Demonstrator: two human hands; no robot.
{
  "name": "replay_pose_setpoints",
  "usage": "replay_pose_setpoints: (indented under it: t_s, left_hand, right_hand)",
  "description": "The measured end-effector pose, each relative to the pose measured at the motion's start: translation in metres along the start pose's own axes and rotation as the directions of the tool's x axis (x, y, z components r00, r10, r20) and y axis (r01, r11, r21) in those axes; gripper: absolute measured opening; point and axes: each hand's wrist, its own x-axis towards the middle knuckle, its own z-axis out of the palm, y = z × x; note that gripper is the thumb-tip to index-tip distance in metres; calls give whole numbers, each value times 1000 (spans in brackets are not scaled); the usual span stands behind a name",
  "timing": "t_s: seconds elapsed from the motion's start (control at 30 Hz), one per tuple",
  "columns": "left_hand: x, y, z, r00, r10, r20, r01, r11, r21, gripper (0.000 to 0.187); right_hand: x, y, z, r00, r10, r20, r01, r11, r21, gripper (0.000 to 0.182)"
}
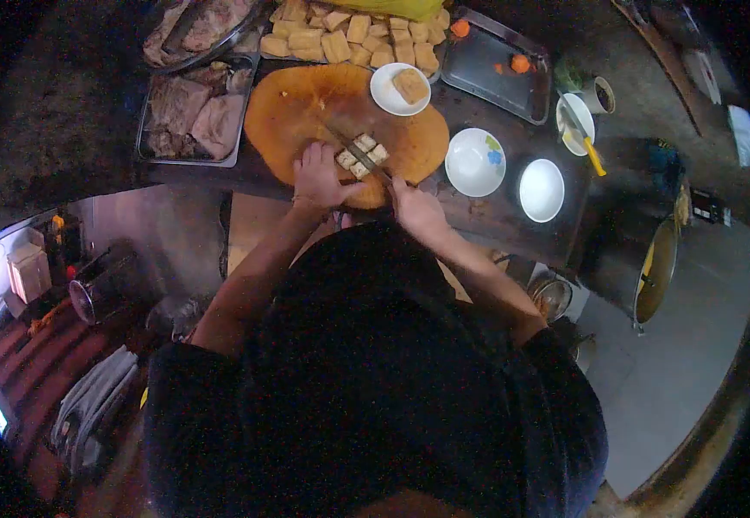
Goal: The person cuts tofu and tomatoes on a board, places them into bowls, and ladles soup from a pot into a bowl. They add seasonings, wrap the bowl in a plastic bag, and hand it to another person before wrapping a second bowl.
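Observation:
On the round wooden cutting board (284,112) lies a small block of fried tofu (375,154), cut into several pale pieces. My right hand (418,207) is closed around the handle of a knife (359,155), whose blade lies diagonally across the tofu. Just left of the pieces, my left hand (316,177) rests on the board with fingers stretched out and thumb spread toward the tofu's near side. A white bowl (383,93) at the board's far right edge holds one whole browned tofu block (409,86).
Beyond the board, a tray holds many tofu blocks (336,45). Left are trays of meat (189,116). On the right stand a dark tray (487,73) with orange pieces, a flowered bowl (470,177), a white bowl (542,192) and a yellow-handled knife (584,138) across another bowl.

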Motion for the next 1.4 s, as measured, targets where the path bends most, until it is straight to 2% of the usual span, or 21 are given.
replay_pose_setpoints:
  t_s: [0.13,0.2,0.27,0.37,0.43,0.5,0.57,0.6,0.73,0.87,0.93,1.0,1.03,1.07,1.1,1.13,1.23,1.3,1.33,1.37,1.4]
  left_hand:
    - [-6,-1,-4,999,-39,13,39,999,-31,73]
    - [-4,-1,-3,995,-66,79,72,995,-73,70]
    - [-2,-4,5,996,-68,58,72,994,-77,69]
    - [1,-9,12,995,-46,83,55,993,-104,66]
    - [1,-11,17,992,-21,124,38,991,-131,65]
    - [5,-8,16,997,-3,72,30,926,-377,66]
    - [8,-3,6,997,-5,82,36,921,-388,67]
    - [8,0,1,995,-13,98,51,917,-395,68]
    - [18,-2,3,989,45,138,7,934,-358,69]
    - [28,8,0,959,91,268,-8,956,-294,66]
    - [34,18,1,937,100,335,-13,968,-252,66]
    - [43,30,4,914,160,373,-102,980,-170,65]
    - [50,41,10,911,176,373,-118,978,-173,65]
    - [55,55,14,904,232,360,-137,953,-270,66]
    - [60,70,19,894,286,344,-153,918,-365,66]
    - [66,86,27,890,299,345,-163,914,-371,66]
    - [81,138,49,855,354,378,-263,926,-272,72]
    - [97,169,41,872,323,367,-303,946,-114,73]
    - [108,177,31,880,262,397,-227,965,-133,67]
    - [120,178,19,880,265,394,-230,964,-134,67]
    - [131,172,7,941,225,254,-210,974,-83,62]
  right_hand:
    - [-16,-20,-25,995,38,93,-37,999,-16,22]
    - [-13,-22,-20,989,72,128,-70,997,-21,19]
    - [-7,-23,-11,981,103,165,-100,995,-24,17]
    - [4,-17,5,988,78,136,-77,997,-13,18]
    - [5,-7,13,1000,13,27,-15,997,81,18]
    - [4,6,16,1000,4,-16,-2,993,119,19]
    - [-2,17,8,999,-16,-50,23,988,152,20]
    - [-14,17,-5,998,33,-58,-25,991,134,21]
    - [-52,50,-13,979,195,-63,-189,978,89,26]
    - [-63,68,0,980,186,-74,-179,979,99,27]
    - [-65,69,-1,971,226,82,-232,970,68,28]
    - [-73,77,-6,968,248,44,-252,961,113,28]
    - [-77,85,-8,966,258,2,-256,956,145,28]
    - [-83,91,-9,963,270,-2,-267,952,149,28]
    - [-92,97,-11,942,337,-12,-332,934,134,27]
    - [-100,104,-13,916,401,-25,-396,911,118,27]
    - [-126,133,-17,865,499,-52,-485,858,170,26]
    - [-135,150,-20,833,550,-67,-540,833,125,24]
    - [-138,154,-27,811,580,-82,-570,813,115,22]
    - [-142,157,-33,788,608,-96,-599,794,107,21]
    - [-145,161,-36,788,608,-98,-599,794,109,21]
